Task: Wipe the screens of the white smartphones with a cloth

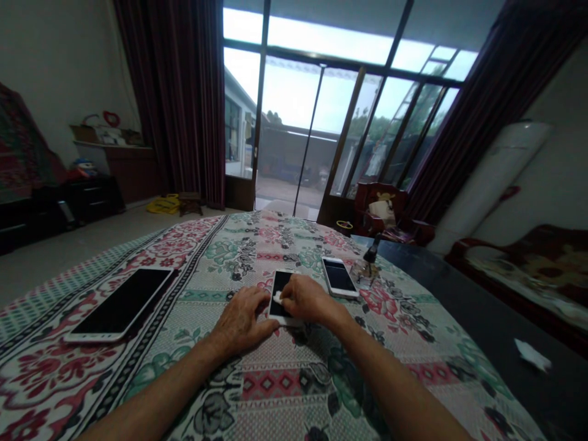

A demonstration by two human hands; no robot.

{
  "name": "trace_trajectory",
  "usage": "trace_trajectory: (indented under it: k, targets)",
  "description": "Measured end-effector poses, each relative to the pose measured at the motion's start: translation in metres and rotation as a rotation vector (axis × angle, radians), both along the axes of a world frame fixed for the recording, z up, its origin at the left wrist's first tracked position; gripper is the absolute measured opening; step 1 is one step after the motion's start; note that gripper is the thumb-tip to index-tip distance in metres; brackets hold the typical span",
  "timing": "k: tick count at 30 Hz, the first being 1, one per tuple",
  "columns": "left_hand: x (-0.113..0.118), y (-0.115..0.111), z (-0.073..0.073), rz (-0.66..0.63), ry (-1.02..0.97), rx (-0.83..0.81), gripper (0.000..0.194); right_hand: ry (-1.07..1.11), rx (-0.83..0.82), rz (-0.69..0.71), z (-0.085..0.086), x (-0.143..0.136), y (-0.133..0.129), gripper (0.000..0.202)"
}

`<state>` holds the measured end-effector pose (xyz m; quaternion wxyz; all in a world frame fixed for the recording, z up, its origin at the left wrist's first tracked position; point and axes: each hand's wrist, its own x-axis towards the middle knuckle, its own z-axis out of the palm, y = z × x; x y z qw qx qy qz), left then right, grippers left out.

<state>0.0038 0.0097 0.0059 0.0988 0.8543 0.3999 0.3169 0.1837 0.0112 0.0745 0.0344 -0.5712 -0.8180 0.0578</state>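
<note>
A white-framed smartphone [281,280] with a dark screen lies face up on the patterned tablecloth [202,324]. My left hand [243,315] grips its lower left side, with fingers along the edge and the thumb at the bottom corner. Pinched in my right hand [307,296] is a small white wad [277,297], perhaps tissue or cotton, pressed onto the screen. The right hand hides much of the phone's right half. Another white smartphone [340,278] sits just to the right, and a larger white-framed phone or tablet [122,303] lies to the left.
A clear glass object with a black upright part [371,254] stands beyond the right phone. Crumpled white paper [533,355] lies on the dark surface at right. A wooden chair [379,211] and glass doors [294,141] are past the table.
</note>
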Motion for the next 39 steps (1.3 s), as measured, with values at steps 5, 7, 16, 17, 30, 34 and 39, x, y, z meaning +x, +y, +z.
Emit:
trace_trajectory:
  k: [5, 7, 16, 17, 30, 34, 39]
  targets:
    - [-0.001, 0.001, -0.003, -0.023, -0.024, 0.032, 0.024, -0.013, 0.119, -0.091, -0.007, 0.001, 0.015, 0.027]
    - [-0.001, 0.001, -0.003, -0.011, -0.024, 0.028, 0.026, -0.030, 0.195, -0.162, -0.016, 0.004, 0.027, 0.031]
    - [0.000, 0.001, 0.004, -0.001, 0.033, 0.004, 0.021, -0.081, 0.210, -0.199, -0.018, 0.011, 0.037, 0.033]
    - [0.000, 0.001, 0.004, 0.000, 0.037, 0.005, 0.022, -0.085, 0.186, -0.178, -0.015, 0.012, 0.034, 0.032]
    - [0.001, 0.000, 0.003, 0.010, 0.024, 0.005, 0.025, -0.048, 0.233, -0.022, -0.027, 0.000, 0.040, 0.032]
    - [0.001, 0.002, 0.001, 0.016, 0.018, 0.000, 0.027, -0.043, 0.303, -0.069, -0.034, 0.002, 0.047, 0.030]
    - [0.000, 0.003, -0.001, -0.002, 0.025, 0.004, 0.025, -0.080, 0.210, 0.032, -0.021, 0.002, 0.038, 0.030]
